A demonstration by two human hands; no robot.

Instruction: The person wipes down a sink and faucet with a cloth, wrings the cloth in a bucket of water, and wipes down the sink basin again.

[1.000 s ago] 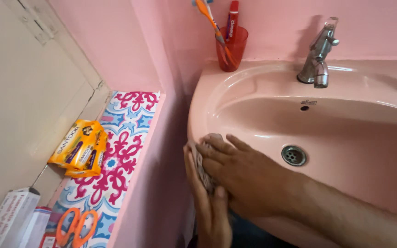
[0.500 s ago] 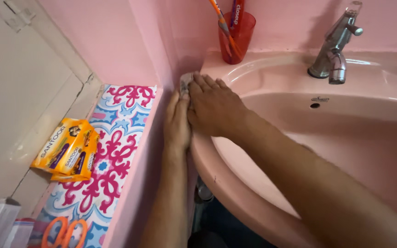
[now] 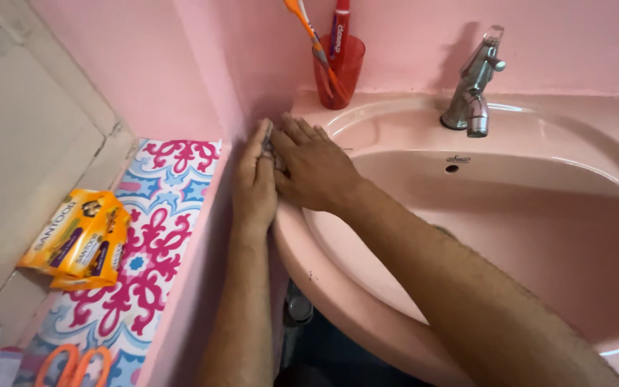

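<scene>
Both my hands press a small grey cloth (image 3: 269,145) against the left rim of a pink wash basin (image 3: 539,179). My left hand (image 3: 254,179) lies along the outer side of the rim, next to the pink wall. On top of the rim rests my right hand (image 3: 312,168), fingers flat and pointing toward the back corner. Only a sliver of the cloth shows between the two hands.
A red cup (image 3: 338,72) with toothbrush and toothpaste stands at the basin's back left corner. A chrome tap (image 3: 473,86) sits behind the bowl. On the patterned ledge (image 3: 159,215) to the left lie yellow soap packs (image 3: 80,240) and orange scissors (image 3: 69,365).
Both hands with the cloth have slid along the basin's left rim, from its front part near the drain side up to the back corner by the wall.
</scene>
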